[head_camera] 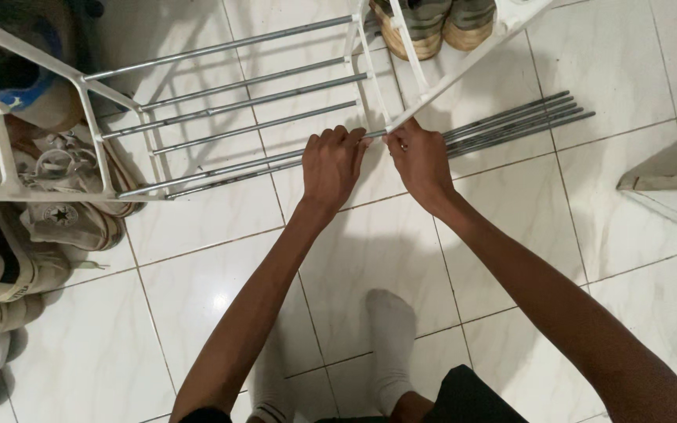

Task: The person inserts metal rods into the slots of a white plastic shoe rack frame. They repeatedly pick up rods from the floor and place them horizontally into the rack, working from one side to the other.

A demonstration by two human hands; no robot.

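Seating the metal rod (221, 168) squarely into the white side frame (425, 92), left hand (331, 166) closed around it, right hand (419, 160) pinching the joint, pushing straight, not twisting

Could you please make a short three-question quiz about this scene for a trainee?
1. True or false: both hands are at the near corner of the white rack frame.
2. Where do the loose metal rods lie? A) on the tiled floor B) on a table C) in a box
3. What does the left hand close around?

Key: 1. True; the right hand is there too. 2. A. 3. A metal rod of the rack.
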